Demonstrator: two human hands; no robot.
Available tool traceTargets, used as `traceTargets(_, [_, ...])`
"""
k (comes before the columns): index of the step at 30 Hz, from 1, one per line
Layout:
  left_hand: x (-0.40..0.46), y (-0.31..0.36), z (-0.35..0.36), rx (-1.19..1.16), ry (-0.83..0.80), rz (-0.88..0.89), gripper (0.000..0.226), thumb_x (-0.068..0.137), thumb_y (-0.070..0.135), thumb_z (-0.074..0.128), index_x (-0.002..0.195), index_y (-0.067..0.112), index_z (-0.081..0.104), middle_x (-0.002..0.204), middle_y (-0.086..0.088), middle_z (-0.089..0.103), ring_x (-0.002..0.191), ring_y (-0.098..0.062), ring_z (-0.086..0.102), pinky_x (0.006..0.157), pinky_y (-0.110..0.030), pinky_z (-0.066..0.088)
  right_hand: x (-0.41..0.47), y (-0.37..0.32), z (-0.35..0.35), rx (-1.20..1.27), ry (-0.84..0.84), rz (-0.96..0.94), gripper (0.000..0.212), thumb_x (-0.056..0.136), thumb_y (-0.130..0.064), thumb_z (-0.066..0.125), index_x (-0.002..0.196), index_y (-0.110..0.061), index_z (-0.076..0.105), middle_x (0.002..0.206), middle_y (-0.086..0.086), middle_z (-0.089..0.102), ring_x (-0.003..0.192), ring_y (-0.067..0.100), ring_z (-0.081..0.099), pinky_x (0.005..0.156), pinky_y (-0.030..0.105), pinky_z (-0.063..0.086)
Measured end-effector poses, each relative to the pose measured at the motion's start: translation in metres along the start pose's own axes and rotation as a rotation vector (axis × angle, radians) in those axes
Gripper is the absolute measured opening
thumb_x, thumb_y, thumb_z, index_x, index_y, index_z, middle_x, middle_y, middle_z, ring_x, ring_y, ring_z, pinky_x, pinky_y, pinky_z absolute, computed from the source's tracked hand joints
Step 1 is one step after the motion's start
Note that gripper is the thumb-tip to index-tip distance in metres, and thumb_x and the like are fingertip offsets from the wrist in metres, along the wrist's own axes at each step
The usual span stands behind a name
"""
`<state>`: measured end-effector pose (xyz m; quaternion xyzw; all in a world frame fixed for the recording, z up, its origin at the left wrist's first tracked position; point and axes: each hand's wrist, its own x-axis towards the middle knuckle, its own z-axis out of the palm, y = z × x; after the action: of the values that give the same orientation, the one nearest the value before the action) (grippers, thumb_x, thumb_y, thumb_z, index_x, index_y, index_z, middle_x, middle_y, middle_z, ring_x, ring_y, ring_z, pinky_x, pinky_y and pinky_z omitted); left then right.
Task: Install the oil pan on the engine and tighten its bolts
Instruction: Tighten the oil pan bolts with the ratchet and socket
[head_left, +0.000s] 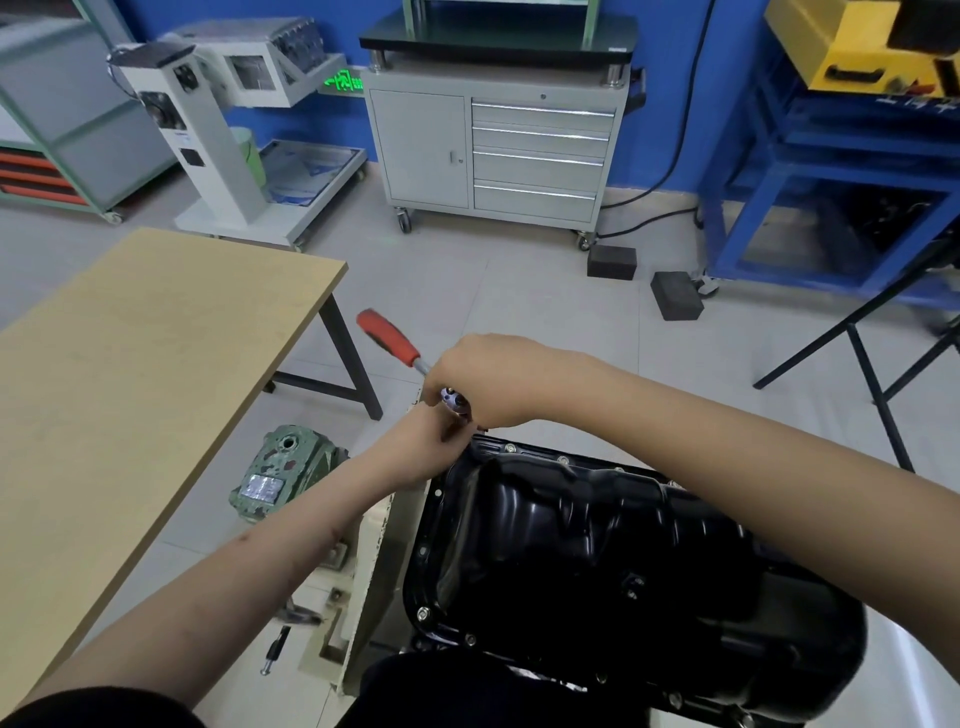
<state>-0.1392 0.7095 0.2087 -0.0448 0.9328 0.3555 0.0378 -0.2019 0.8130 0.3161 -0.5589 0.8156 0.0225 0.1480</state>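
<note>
Right hand (483, 382) clenched over the stiff steel ratchet (456, 401) head, left hand (441, 431) fingers pinching just beneath; its red handle (388, 335) likely grips best.

No text is reading clearly anywhere. Green illuminated sign (343, 81) on the blue wall (311, 124) is showing glowing characters, too blurred to read. Silver label (263, 488) on green casting (288, 475) is showing illegible print.
</note>
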Motion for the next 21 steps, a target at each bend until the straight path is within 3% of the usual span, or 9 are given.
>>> traceTargets(2, [-0.002, -0.001, 0.002, -0.015, 0.036, -0.013, 0.023, 0.093, 0.014, 0.046, 0.076, 0.0, 0.053, 0.067, -0.015, 0.053, 0.065, -0.026, 0.048, 0.054, -0.018, 0.033, 0.003, 0.0, 0.002, -0.024, 0.034, 0.028, 0.027, 0.082, -0.018, 0.057, 0.108, -0.017, 0.061, 0.096, 0.002, 0.06, 0.086, 0.022, 0.056, 0.058, 0.025, 0.034])
traceTargets(6, [0.0, -0.005, 0.008, -0.098, 0.125, -0.075, 0.02, 0.093, 0.016, 0.048, 0.076, 0.006, 0.05, 0.071, -0.014, 0.051, 0.063, -0.02, 0.044, 0.057, -0.03, 0.033, 0.005, 0.0, 0.009, -0.072, 0.139, 0.172, 0.03, 0.086, -0.045, 0.052, 0.079, -0.016, 0.049, 0.071, 0.001, 0.04, 0.071, 0.024, 0.042, 0.058, 0.028, 0.031])
traceTargets(8, [0.001, -0.006, 0.008, -0.096, 0.122, -0.107, 0.024, 0.093, 0.013, 0.045, 0.069, 0.011, 0.04, 0.063, -0.009, 0.045, 0.059, -0.017, 0.037, 0.054, -0.028, 0.03, 0.005, -0.001, 0.013, -0.048, 0.154, 0.195, 0.032, 0.088, -0.045, 0.05, 0.084, -0.014, 0.054, 0.071, 0.001, 0.038, 0.073, 0.024, 0.042, 0.06, 0.029, 0.031])
traceTargets(12, [0.002, -0.005, 0.004, -0.005, 0.057, -0.08, 0.044, 0.091, 0.007, 0.044, 0.053, 0.018, 0.025, 0.047, 0.002, 0.029, 0.046, -0.011, 0.026, 0.044, -0.02, 0.019, 0.004, -0.002, 0.011, -0.059, 0.149, 0.161, 0.023, 0.087, -0.033, 0.049, 0.096, -0.015, 0.061, 0.09, 0.004, 0.058, 0.076, 0.021, 0.045, 0.059, 0.027, 0.032])
traceTargets(14, [0.003, -0.003, 0.002, -0.01, 0.037, -0.077, 0.044, 0.093, 0.013, 0.045, 0.052, 0.017, 0.028, 0.046, 0.002, 0.03, 0.045, -0.011, 0.027, 0.043, -0.019, 0.026, 0.003, 0.0, 0.006, -0.046, 0.099, 0.111, 0.022, 0.086, -0.021, 0.049, 0.104, -0.017, 0.062, 0.098, 0.003, 0.061, 0.08, 0.02, 0.047, 0.056, 0.027, 0.034])
traceTargets(16, [0.002, 0.002, 0.0, -0.009, 0.015, -0.038, 0.035, 0.095, 0.017, 0.044, 0.061, 0.012, 0.049, 0.056, -0.005, 0.049, 0.055, -0.015, 0.044, 0.05, -0.016, 0.031, 0.001, 0.004, 0.002, 0.022, 0.021, 0.047, 0.035, 0.084, -0.008, 0.049, 0.114, -0.021, 0.061, 0.108, 0.003, 0.06, 0.092, 0.022, 0.053, 0.063, 0.029, 0.042])
traceTargets(17, [0.002, 0.003, -0.001, -0.014, 0.006, -0.014, 0.027, 0.095, 0.017, 0.043, 0.077, 0.006, 0.06, 0.072, -0.012, 0.06, 0.07, -0.021, 0.054, 0.056, -0.016, 0.033, 0.001, 0.005, 0.001, 0.043, -0.006, 0.019, 0.04, 0.083, -0.005, 0.049, 0.117, -0.023, 0.059, 0.112, 0.004, 0.059, 0.098, 0.024, 0.054, 0.067, 0.03, 0.043])
traceTargets(19, [0.0, 0.003, -0.002, -0.044, 0.015, 0.001, 0.026, 0.095, 0.017, 0.045, 0.099, -0.002, 0.061, 0.096, -0.018, 0.065, 0.093, -0.026, 0.058, 0.073, -0.028, 0.041, 0.003, 0.004, 0.001, 0.049, -0.024, -0.006, 0.043, 0.082, -0.004, 0.052, 0.12, -0.024, 0.058, 0.114, 0.003, 0.059, 0.103, 0.024, 0.055, 0.07, 0.029, 0.045])
traceTargets(21, [-0.001, -0.001, 0.0, -0.048, 0.043, -0.021, 0.026, 0.093, 0.019, 0.048, 0.092, -0.004, 0.061, 0.091, -0.024, 0.065, 0.086, -0.028, 0.059, 0.071, -0.034, 0.042, 0.006, 0.004, 0.004, 0.029, 0.007, 0.009, 0.037, 0.08, -0.016, 0.06, 0.116, -0.023, 0.059, 0.11, 0.001, 0.061, 0.1, 0.022, 0.056, 0.069, 0.029, 0.046])
